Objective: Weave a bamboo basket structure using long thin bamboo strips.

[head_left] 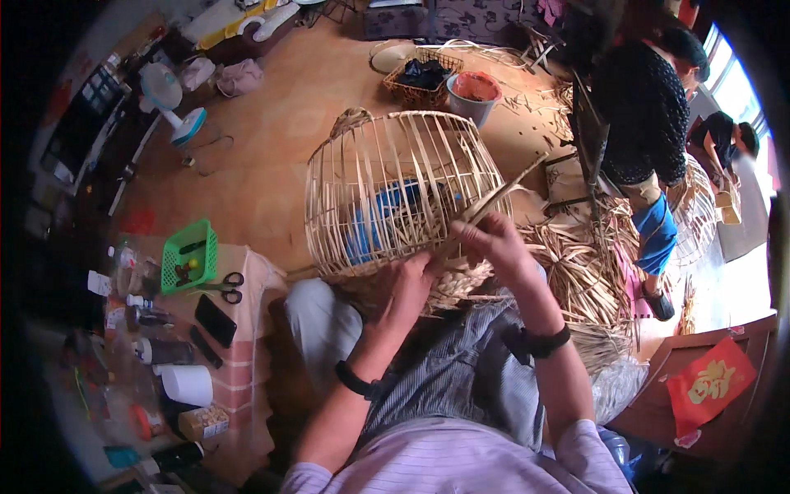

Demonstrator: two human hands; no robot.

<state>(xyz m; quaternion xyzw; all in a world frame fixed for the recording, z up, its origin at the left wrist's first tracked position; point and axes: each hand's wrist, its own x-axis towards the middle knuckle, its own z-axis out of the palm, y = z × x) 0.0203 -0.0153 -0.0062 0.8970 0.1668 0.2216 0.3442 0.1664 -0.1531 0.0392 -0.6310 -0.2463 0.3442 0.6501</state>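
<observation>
A large round basket of upright tan slats lies against my knees, its open ribs facing away from me. Along the side nearest me runs a thick woven band. My right hand is closed on a long dry leaf strip, which slants up and to the right past the ribs. Low on the same strip, close to the woven band, my left hand is closed too; its fingertips are partly hidden. Blue material shows through the slats.
Loose dry strips are heaped at my right. Two people work beyond, the nearer in a dark top. At left a cloth-covered table holds a green basket, scissors, a phone and bottles. A bucket stands ahead.
</observation>
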